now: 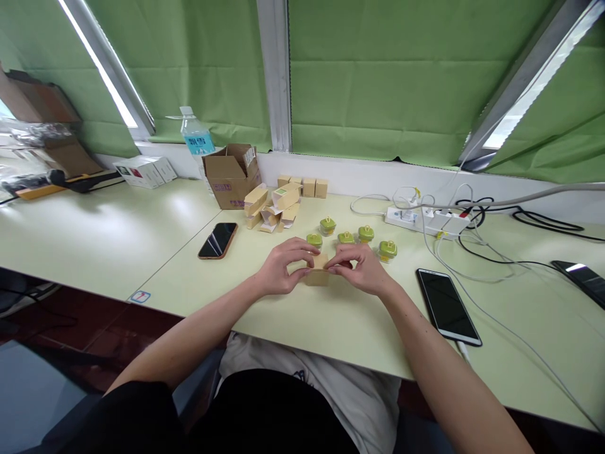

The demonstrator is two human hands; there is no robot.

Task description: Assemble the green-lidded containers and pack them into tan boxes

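Between my two hands a small tan cardboard box (317,277) rests on the pale table. My left hand (286,268) grips its left side, thumb in front and fingers over the top. My right hand (360,268) pinches the top right edge of the same box. Fingers partly cover the box's top, so I cannot tell whether its flap is fully closed. Just beyond my hands stand several small jars with green lids, among them one jar (328,226) at the back and another jar (387,251) to the right of my right hand.
Behind, a pile of unfolded small boxes (286,197) lies beside an open brown carton (230,180); formed small boxes (309,187) line the wall. One phone (218,241) lies left, a charging phone (448,306) right. A power strip (425,221) trails cables. A water bottle (196,135) stands behind the carton.
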